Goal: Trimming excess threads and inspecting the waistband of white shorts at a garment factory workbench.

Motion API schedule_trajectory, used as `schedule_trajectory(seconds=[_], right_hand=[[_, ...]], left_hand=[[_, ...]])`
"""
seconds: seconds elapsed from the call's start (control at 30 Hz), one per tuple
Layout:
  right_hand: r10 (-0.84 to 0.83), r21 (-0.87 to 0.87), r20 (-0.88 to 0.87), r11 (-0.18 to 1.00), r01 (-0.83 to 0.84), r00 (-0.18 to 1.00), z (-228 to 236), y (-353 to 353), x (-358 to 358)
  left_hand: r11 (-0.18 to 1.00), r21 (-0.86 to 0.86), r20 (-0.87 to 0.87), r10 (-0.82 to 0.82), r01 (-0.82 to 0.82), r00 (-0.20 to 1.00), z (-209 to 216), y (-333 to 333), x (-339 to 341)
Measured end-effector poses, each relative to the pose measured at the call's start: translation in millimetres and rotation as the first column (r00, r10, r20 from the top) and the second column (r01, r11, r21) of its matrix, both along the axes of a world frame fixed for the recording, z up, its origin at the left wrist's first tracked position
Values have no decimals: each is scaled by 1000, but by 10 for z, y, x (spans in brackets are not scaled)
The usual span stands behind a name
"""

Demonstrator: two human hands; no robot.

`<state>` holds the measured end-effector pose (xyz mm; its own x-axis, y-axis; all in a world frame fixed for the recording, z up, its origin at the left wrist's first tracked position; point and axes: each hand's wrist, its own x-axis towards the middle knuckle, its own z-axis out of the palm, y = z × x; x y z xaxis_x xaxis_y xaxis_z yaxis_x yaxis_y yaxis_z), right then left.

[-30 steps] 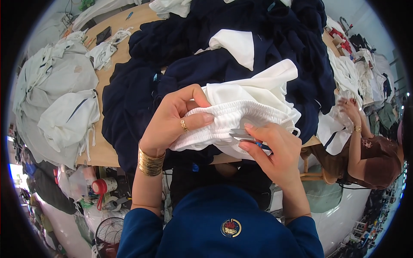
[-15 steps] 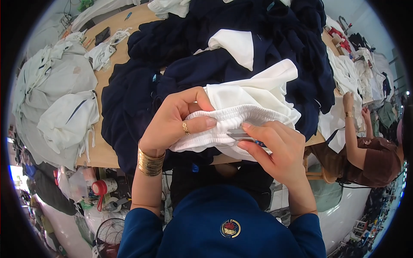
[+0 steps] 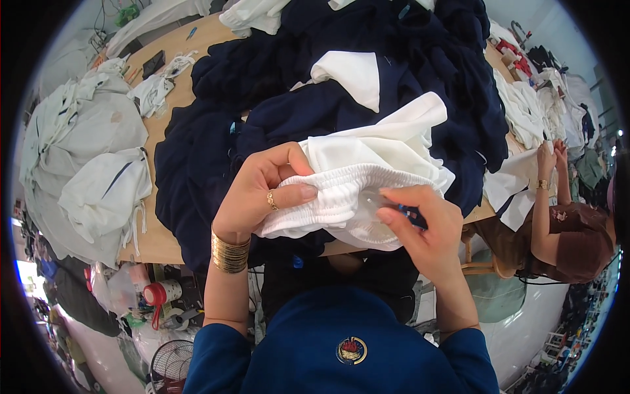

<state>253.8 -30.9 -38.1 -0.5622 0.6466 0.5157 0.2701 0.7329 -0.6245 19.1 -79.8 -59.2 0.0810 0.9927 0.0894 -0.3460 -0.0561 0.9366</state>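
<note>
A white garment (image 3: 374, 153) with a gathered elastic waistband is held up in front of me, over the near edge of the table. My left hand (image 3: 266, 189) pinches the band at its left side, the thumb lying on the ribbed face. Closed round small thread snips (image 3: 413, 215), my right hand (image 3: 430, 230) is at the right part of the waistband opening. Only a blue and dark part of the snips and a blurred bit of blade show; the rest is hidden by my fingers.
Dark navy garments (image 3: 262, 79) are heaped over the wooden table (image 3: 174, 46), with a white piece (image 3: 351, 72) on top. Pale garments (image 3: 85, 138) pile up at the left. Another person (image 3: 564, 243) handles white cloth on the right. A red-lidded bottle (image 3: 161, 292) stands lower left.
My right hand has shifted slightly right and down, and the snips' blades have come away from the band's outer face. The left hand keeps its pinch, slightly lower and further left.
</note>
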Motion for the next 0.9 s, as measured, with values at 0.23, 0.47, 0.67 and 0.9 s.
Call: schedule_trajectory(seconds=[0.23,0.47,0.67,0.9], right_hand=[[-97,-99,-127,991,85,987,-70,-11,28],[-104,63,-100,992,111,990,-136,45,-88],[-85,187,-98,977,102,992,-157,53,-118],[-54,67,-71,996,58,996,-145,30,-113]], left_hand=[[997,-71,4,-2,2,1000,-13,52,16],[1000,-4,59,15,-15,998,-24,62,77],[999,-33,140,-8,12,990,-53,58,63],[997,-55,262,-29,45,965,-123,81,70]])
